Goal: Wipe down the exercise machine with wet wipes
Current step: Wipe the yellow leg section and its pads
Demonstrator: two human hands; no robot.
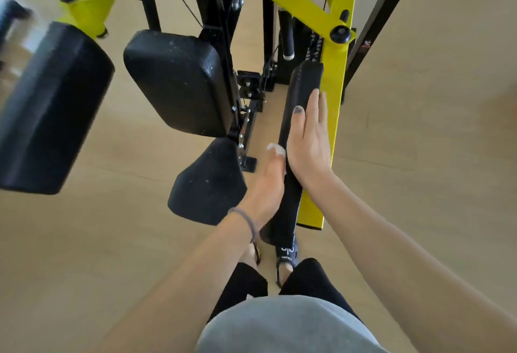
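Fingers (314,109) of our right hand (307,143) lie straight and together, flat against the side of the long black arm pad (300,92), steadying it. Just left of them, our left hand (270,182) pinches a small white wet wipe (275,148) against the pad's other edge, so we judge the wiping of this pad is under way. Beyond our right fingers stands the yellow frame (334,73), touching the pad's far side. Further left of our left fingers, the back pad (176,81) and seat pad (207,185) carry pale specks, so they look unwiped; the large pad (50,106) farthest left is too blurred to judge.
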